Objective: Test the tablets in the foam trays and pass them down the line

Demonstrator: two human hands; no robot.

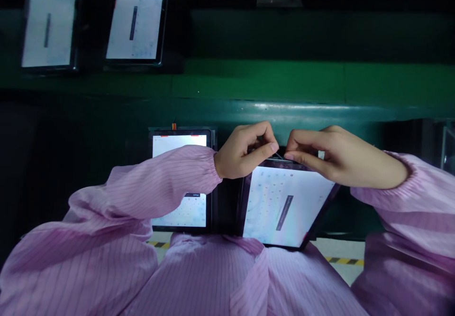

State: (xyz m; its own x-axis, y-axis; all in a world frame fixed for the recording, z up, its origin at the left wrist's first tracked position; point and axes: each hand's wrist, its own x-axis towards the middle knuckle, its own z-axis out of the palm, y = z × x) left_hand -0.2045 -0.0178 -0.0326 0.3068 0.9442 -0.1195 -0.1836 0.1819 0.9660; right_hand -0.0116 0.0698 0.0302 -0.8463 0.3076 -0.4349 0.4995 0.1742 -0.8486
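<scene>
Two hands pinch at the top edge of a lit tablet.

The left hand (245,152) curls inward from a pink sleeve (159,183), thumb and forefinger pressed together at the tablet's (284,207) upper rim. The right hand (334,157) reaches in from the opposite side, wrist bent, fingertips nipped together, just beside the left ones; what small thing they grip is too tiny to tell. The tablet sits tilted, close to the person's body and against the green belt (320,83). A second tablet (181,183) lies just to its left, partly under the forearm. Two more tablets (50,31) (137,24) rest farther up the belt.
</scene>
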